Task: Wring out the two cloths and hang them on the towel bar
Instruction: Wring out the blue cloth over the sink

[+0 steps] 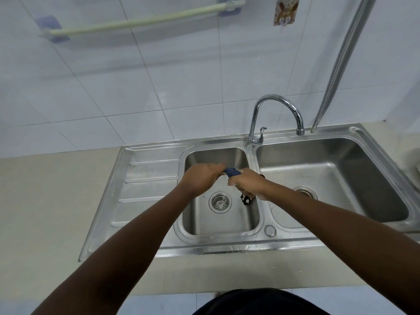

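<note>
Over the small left basin of the steel sink [227, 243], I have a dark blue cloth [232, 172] bunched tight between my two hands. Only a short twisted piece of it shows in the gap between them; the rest is buried in my fists. My left hand [201, 178] is curled closed around one end, knuckles up, fingers wrapped under where I cannot see them. My right hand [248, 184] is clenched around the other end, just beside the left, nearly touching it. Below my right hand a black-and-white patterned bit [245, 199] hangs down toward the basin floor; I cannot tell whether it is part of the same cloth or the second one. Beneath my hands sits the round strainer drain [220, 201]. To the right lies the larger basin, and to the left the ribbed draining board [145, 189]. Behind the divider rises the curved chrome faucet [278, 114], its spout over the right basin. High on the white tiled wall [159, 87], well apart from my hands, the pale towel bar [141, 21] runs bare between its two brackets.
</note>
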Demonstrator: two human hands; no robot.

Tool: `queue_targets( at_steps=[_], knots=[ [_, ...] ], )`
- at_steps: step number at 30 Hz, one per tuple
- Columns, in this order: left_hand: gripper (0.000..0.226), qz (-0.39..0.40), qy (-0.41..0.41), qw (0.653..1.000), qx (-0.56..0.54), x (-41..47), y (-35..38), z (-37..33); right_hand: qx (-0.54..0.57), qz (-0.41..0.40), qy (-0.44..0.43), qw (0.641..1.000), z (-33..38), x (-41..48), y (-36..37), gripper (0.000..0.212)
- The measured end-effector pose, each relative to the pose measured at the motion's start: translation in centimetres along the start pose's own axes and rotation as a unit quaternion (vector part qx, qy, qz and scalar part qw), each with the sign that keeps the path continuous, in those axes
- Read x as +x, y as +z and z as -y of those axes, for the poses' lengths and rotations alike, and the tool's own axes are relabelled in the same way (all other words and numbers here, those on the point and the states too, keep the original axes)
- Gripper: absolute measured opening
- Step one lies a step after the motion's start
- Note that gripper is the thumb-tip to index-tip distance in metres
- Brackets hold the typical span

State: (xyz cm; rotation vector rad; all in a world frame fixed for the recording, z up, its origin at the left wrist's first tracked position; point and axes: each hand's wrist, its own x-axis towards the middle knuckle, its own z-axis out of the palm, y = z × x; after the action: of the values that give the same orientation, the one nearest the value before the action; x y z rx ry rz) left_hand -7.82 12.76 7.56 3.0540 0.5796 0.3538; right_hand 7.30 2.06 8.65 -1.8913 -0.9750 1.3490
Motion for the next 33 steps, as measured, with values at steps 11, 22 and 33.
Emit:
queue_targets(
  at_steps=[11,22,33],
  knots=[
    [0.021,0.138,-0.222,0.862,-0.433,-0.1,-2.2,-0.5,0.156,-0.034,-0.082,0.984,-1.4,-1.2,-2.1,0.022],
    [0.031,0.146,-0.217,0.884,-0.387,-0.5,-3.1,-2.6,0.064,-0.266,-0.182,0.944,-0.7,-1.6,-1.4,0.034],
    [0.036,0.064,-0.244,0.885,-0.391,0.3,-4.9,-2.5,-0.021,-0.22,-0.229,0.948,0.5,-2.5,-3.7,0.016]
  ],
)
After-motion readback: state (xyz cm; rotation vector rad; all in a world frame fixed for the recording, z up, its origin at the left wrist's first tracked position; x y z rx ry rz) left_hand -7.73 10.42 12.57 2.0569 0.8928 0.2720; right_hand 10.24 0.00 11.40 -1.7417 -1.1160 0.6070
